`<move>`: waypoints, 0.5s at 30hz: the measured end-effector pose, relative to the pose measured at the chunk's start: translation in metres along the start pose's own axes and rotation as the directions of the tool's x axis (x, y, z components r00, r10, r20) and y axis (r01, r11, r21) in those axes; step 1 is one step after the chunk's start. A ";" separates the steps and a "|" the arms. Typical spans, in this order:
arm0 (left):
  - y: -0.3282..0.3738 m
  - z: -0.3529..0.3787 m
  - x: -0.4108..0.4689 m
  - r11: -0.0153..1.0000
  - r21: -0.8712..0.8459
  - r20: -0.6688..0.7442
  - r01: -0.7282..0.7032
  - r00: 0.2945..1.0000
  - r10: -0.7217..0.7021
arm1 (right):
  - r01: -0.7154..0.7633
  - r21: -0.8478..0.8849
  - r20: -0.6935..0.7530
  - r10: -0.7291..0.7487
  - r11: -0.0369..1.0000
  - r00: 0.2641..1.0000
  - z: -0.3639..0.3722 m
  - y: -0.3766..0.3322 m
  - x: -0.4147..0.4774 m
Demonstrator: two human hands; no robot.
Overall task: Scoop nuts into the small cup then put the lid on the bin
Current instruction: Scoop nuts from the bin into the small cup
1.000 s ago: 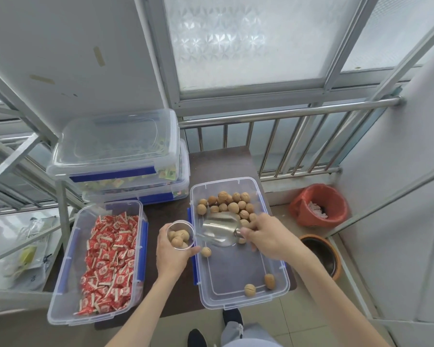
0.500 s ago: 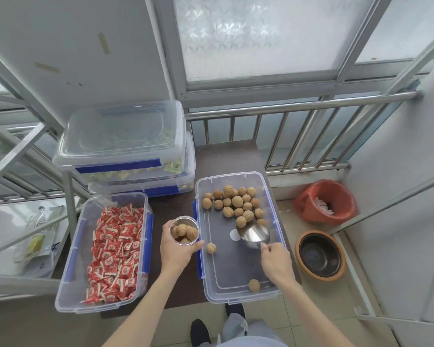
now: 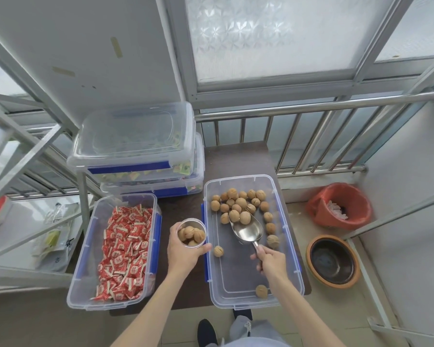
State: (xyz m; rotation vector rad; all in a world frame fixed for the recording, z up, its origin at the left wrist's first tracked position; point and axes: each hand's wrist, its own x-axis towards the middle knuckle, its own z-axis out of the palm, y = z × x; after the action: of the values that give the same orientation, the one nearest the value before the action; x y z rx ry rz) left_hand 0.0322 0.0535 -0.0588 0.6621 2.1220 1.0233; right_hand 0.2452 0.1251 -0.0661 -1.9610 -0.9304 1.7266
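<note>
Left hand (image 3: 183, 254) wraps around the small cup (image 3: 191, 232), fingers closed on its side, holding it upright just left of the nut bin (image 3: 251, 240), over the dark table (image 3: 236, 159). Cup has several walnuts in it, near the rim. Right hand (image 3: 269, 259) is inside the bin, fingers curled shut on the handle of a metal scoop (image 3: 248, 230); scoop bowl lies low on the bin floor, open end pointing at the walnut pile (image 3: 238, 205) at the far end, touching the nearest nuts, bowl looks empty. A few loose walnuts sit apart: one by the bin's left wall near the cup, one beside the scoop handle, one at the near end by the right forearm. Bin is open, no lid on it. Left of it an open bin of red wrapped candy (image 3: 124, 251). Behind, two stacked lidded bins (image 3: 138, 151). On the floor at right, a red-lined trash bucket (image 3: 341, 206) and a dark bowl (image 3: 332, 261).
</note>
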 end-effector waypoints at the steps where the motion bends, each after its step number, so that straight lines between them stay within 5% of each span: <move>1: 0.000 0.000 0.000 1.000 0.002 -0.001 -0.001 1.000 0.001 | 0.001 0.013 0.000 -0.001 1.000 1.000 -0.001 0.001 -0.002; 15: -0.001 0.000 -0.001 1.000 -0.010 -0.014 -0.018 1.000 0.018 | 0.183 0.069 0.091 -0.188 0.981 0.978 -0.029 0.000 -0.027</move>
State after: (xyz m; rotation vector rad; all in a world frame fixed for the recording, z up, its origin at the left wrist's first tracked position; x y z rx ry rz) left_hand 0.0326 0.0520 -0.0591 0.6719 2.1252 1.0509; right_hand 0.2726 0.1110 -0.0413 -1.7067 -1.0460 1.7342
